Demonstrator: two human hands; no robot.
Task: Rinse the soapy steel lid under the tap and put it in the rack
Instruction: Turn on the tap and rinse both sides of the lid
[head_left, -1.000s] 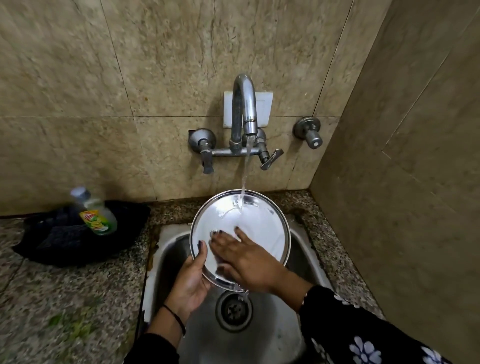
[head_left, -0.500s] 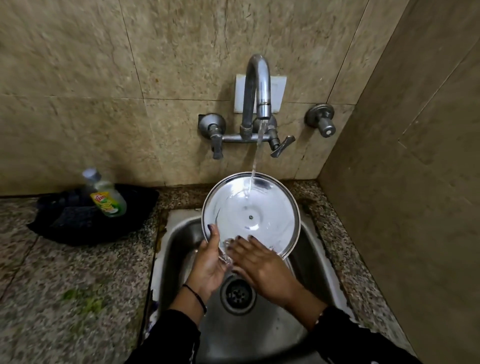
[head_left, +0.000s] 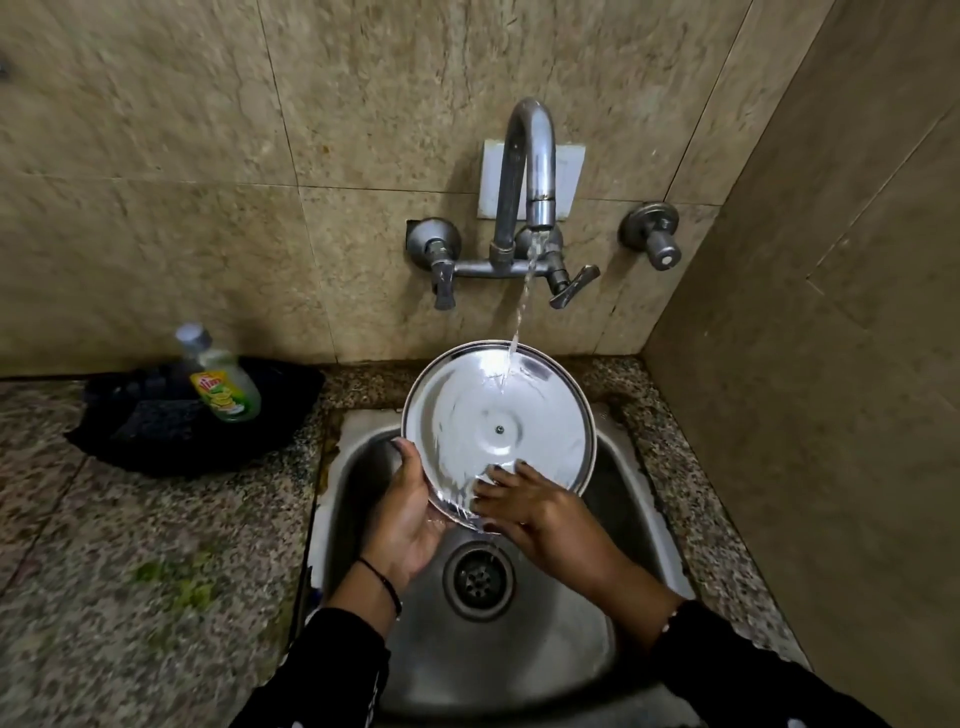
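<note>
While seemingly gripped, lid (head_left: 498, 415) above fingers (head_left: 493, 488).

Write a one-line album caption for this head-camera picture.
Two bare hands, left hand and right hand, tilt a round steel lid under the curved chrome tap over the steel sink.

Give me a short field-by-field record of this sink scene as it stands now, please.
lid: steel lid, tilted over the sink, inner face to the camera
water: tap running, stream hitting the lid's upper part
left hand: left hand gripping the lid's lower left rim
right hand: right hand with fingers flat on the lid's lower face
counter: soap bottle on a black cloth, left of the sink
rack: not in view
</note>
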